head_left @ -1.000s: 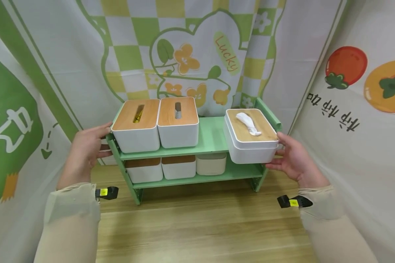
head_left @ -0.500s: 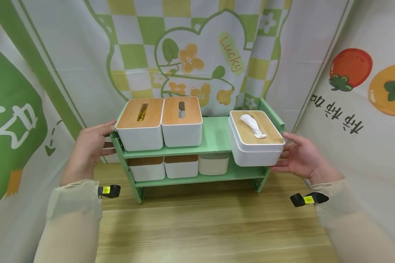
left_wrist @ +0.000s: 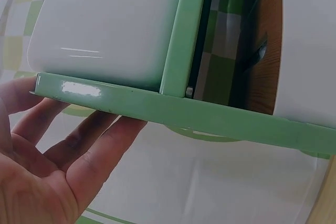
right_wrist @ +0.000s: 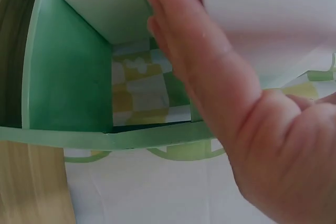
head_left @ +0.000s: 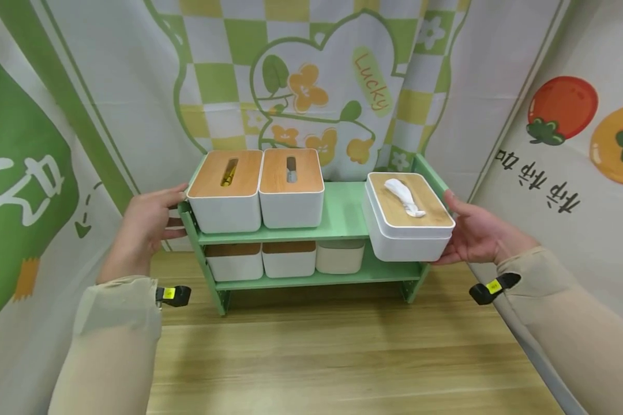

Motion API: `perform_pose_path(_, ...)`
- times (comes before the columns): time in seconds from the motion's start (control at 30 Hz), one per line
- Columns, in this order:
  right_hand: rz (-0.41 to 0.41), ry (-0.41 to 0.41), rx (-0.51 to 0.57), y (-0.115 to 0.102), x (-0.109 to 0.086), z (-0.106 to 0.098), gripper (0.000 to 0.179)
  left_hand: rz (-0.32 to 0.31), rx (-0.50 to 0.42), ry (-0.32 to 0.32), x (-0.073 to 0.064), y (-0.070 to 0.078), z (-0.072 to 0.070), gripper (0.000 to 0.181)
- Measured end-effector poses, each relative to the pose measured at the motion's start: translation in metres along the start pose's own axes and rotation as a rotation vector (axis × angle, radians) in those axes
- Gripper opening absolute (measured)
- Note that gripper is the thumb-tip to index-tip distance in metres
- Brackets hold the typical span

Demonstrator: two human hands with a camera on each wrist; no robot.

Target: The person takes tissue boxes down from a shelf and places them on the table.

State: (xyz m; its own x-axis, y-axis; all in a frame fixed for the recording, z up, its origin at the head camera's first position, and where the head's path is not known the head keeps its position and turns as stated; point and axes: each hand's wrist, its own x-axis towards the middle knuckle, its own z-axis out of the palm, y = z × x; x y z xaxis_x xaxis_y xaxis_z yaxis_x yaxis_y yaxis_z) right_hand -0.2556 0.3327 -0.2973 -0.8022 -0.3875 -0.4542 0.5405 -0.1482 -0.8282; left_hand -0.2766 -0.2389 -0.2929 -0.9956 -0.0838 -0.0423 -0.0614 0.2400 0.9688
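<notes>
Hands [head_left: 147, 225] [head_left: 480, 233] at shelf's [head_left: 285, 235] outer edges

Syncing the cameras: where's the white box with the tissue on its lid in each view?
Head: right of centre, the white box beside the right hand.
Left wrist: not in it.
Right wrist: upper right, partly behind the hand; the tissue isn't visible there.
Shared landmark: the green shelf, in all three.
</notes>
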Motion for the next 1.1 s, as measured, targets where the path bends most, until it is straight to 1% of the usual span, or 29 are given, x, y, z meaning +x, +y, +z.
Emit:
perform_pose_path(0.13, -0.002, 0.02, -0.002, 0.0, 0.002, 0.001, 0.092, 0.007, 0.001, 0.001, 0.001, 0.001, -0.001, 0.055)
perform_pose_path(0.23, 0.003, 0.02, -0.007, 0.001, 0.002, 0.001, 0.089, 0.002, 0.007, -0.005, 0.001, 0.001, -0.001, 0.055)
perform_pose_path(0.37, -0.003, 0.007, -0.022, 0.003, 0.001, 0.001, 0.09, -0.002, 0.016, -0.008, 0.001, 0.001, -0.001, 0.054)
perform_pose_path(0.5, -0.02, 0.01, -0.024, 0.004, -0.001, 0.001, 0.091, 0.008, 0.017, -0.009, 0.0, 0.001, 0.0, 0.054)
perform_pose_path(0.6, -0.044, 0.017, -0.031, 0.007, -0.002, 0.001, 0.082, 0.011, 0.02, -0.011, 0.0, 0.001, 0.0, 0.054)
perform_pose_path(0.73, -0.085, -0.005, -0.06, 0.013, -0.003, 0.001, 0.059, 0.01, 0.026, -0.011, 0.0, 0.0, -0.001, 0.054)
perform_pose_path(0.77, -0.091, -0.009, -0.063, 0.015, -0.003, 0.001, 0.056, 0.01, 0.027, -0.009, 0.0, 0.0, 0.0, 0.053)
perform_pose_path(0.97, -0.115, -0.018, -0.081, 0.021, -0.007, 0.003, 0.05, 0.012, 0.028, 0.0, 0.0, 0.0, 0.0, 0.053)
perform_pose_path(1.1, -0.132, -0.057, -0.084, 0.026, -0.01, 0.004, 0.042, 0.013, 0.02, 0.002, 0.0, 0.0, -0.001, 0.053)
